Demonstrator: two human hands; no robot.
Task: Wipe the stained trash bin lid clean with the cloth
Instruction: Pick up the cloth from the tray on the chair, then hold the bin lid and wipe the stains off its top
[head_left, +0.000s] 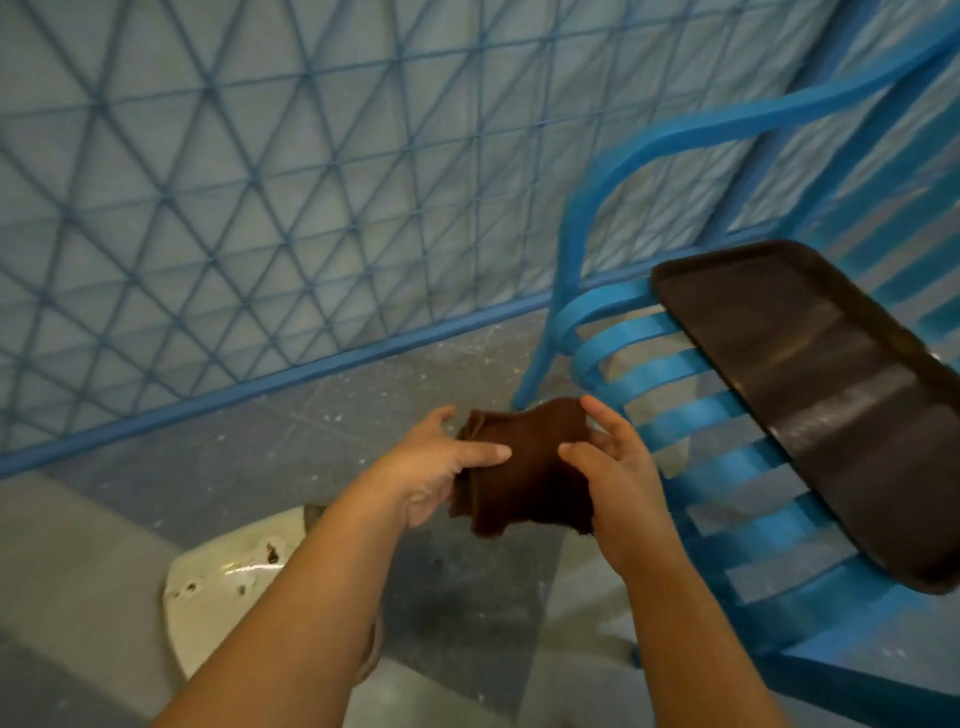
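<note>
A folded dark brown cloth (524, 467) is held in the air between both hands at the middle of the view. My left hand (436, 467) grips its left edge, thumb on top. My right hand (613, 467) holds its right edge with the thumb laid on the cloth and the fingers behind it. Below my left forearm, at the lower left, lies the cream-white trash bin lid (223, 587) with brown stains on its glossy surface. My arm hides the lid's right part.
A blue slatted metal chair (675, 379) stands at the right with a dark brown tray (831, 395) lying on its seat. Behind runs a blue lattice fence (260, 182). The ground is grey concrete (311, 415).
</note>
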